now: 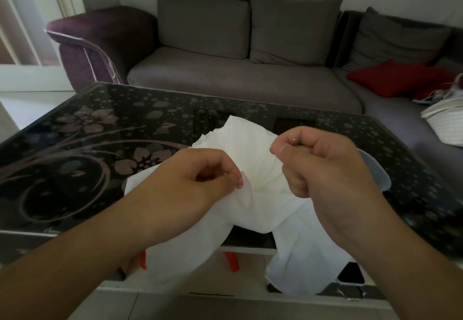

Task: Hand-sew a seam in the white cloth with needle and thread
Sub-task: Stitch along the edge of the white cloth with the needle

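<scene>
The person appears to be mid-stitch, or drawing the thread through, though the thread itself is too fine to trace. The left hand (200, 172) pinches a small fold at the edge of the white cloth (265, 189) between thumb and forefinger, holding that edge up off the counter (75, 144). The right hand (315, 159) is raised just beside it with its fingers curled tight, thumb pressed to forefinger; a tiny glint at the fingertips suggests the needle (292, 139), but it is too small to be sure of, so what that hand grips can only be judged, not confirmed. The next move probably calls for bringing the right hand back toward the pinched fold and keeping the edge taut, so the point enters close to the previous stitch. The cloth is thin, soft and crumpled; it lies bunched in the middle of the dark, flower-patterned glass counter, rises in a peak behind the hands, and drapes in two loose falls over the near edge. No finished seam line can be made out on it. A pale, rounded lid-like object (375, 174) shows just behind the right hand, and a grey sofa (225, 69) stands beyond the counter.
</scene>
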Demonstrator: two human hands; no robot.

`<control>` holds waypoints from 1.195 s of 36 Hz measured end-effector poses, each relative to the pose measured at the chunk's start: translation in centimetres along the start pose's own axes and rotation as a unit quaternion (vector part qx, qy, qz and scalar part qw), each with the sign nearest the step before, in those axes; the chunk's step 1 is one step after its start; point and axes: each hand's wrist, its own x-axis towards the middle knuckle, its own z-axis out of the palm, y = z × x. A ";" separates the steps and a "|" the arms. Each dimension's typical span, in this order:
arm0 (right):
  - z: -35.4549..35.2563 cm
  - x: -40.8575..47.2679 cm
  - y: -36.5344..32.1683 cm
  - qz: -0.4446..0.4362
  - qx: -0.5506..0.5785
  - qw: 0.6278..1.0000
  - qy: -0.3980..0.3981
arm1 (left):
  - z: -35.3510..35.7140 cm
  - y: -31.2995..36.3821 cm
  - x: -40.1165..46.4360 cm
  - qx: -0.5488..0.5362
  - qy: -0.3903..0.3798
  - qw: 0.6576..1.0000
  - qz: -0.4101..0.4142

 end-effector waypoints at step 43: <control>-1.4 0.5 0.7 -0.012 0.177 0.983 0.057 | -1.3 0.5 -0.3 -0.036 -0.005 0.999 0.030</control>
